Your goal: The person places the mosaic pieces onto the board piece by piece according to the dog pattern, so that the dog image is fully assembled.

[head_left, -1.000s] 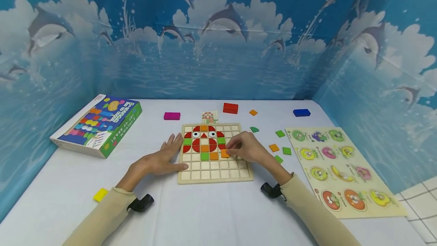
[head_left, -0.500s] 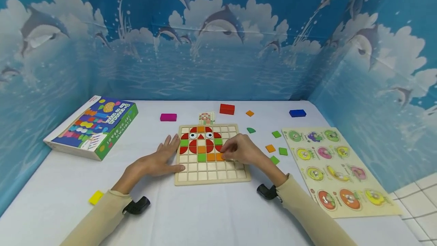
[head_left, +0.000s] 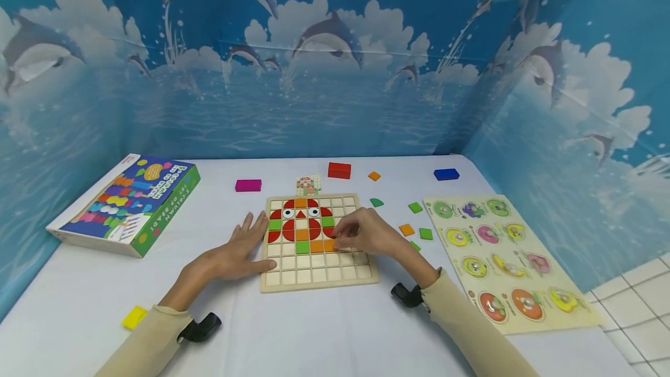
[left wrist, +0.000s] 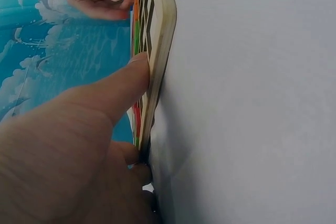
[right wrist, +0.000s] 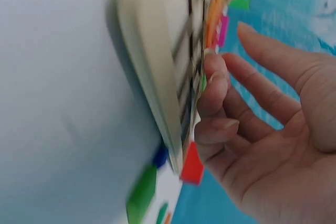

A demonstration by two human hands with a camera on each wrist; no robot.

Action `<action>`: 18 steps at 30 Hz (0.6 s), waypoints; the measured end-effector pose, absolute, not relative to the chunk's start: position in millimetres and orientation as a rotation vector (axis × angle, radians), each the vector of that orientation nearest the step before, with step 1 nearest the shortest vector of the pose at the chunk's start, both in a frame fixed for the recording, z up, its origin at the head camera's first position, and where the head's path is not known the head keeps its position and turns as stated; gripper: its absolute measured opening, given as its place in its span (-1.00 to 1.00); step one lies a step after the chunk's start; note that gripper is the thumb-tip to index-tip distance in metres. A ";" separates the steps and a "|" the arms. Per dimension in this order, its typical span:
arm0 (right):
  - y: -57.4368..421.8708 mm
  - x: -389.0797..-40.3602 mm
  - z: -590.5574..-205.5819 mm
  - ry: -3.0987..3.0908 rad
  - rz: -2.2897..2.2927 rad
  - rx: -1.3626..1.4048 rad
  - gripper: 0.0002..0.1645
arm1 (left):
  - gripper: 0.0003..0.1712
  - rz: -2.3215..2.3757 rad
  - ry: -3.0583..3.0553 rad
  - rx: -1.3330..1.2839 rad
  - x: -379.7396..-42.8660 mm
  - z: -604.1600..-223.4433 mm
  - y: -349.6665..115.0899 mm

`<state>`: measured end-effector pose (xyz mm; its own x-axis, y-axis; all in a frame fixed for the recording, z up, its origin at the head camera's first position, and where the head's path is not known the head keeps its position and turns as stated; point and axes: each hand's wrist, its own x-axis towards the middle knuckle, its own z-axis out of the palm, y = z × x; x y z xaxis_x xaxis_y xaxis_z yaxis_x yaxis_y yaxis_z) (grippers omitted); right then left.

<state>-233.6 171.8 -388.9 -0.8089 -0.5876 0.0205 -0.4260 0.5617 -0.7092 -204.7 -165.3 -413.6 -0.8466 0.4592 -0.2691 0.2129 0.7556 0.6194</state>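
Note:
A square wooden grid board (head_left: 319, 278) lies on the white table, its upper left part filled with red, green, orange and eye-patterned tiles. My left hand (head_left: 235, 255) rests on the board's left edge, fingers spread and thumb (left wrist: 137, 72) on the rim. At the row below the red shapes, my right hand (head_left: 366, 233) touches an orange tile (head_left: 328, 245) that sits in the grid beside another orange one. In the right wrist view its thumb stands apart from the other fingers, whose tips are near the orange tiles (right wrist: 213, 17). A small pattern card (head_left: 307, 185) lies behind the board.
Loose green tiles (head_left: 426, 234) and orange tiles (head_left: 406, 230) lie right of the board. Farther right is a fruit puzzle board (head_left: 513, 266). Magenta (head_left: 248, 185), red (head_left: 339, 170), blue (head_left: 446, 174) and yellow blocks (head_left: 134, 317) are scattered about. A toy box (head_left: 128, 202) stands left.
My right hand has set the orange tile down into the grid, against its orange neighbour, and its fingers stay over it. The left hand keeps its place on the board; the head view has shifted slightly.

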 end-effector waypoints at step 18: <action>270.6 -274.1 -382.7 2.839 -0.973 -0.492 -0.65 | 0.28 0.864 2.529 0.558 -204.6 -414.0 -170.5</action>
<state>-274.1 270.6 -382.7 -0.9428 -0.3333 0.0102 -0.2694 0.7434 -0.6122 -204.6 -170.5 -414.0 -0.8366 0.4893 -0.2463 0.2363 0.7279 0.6436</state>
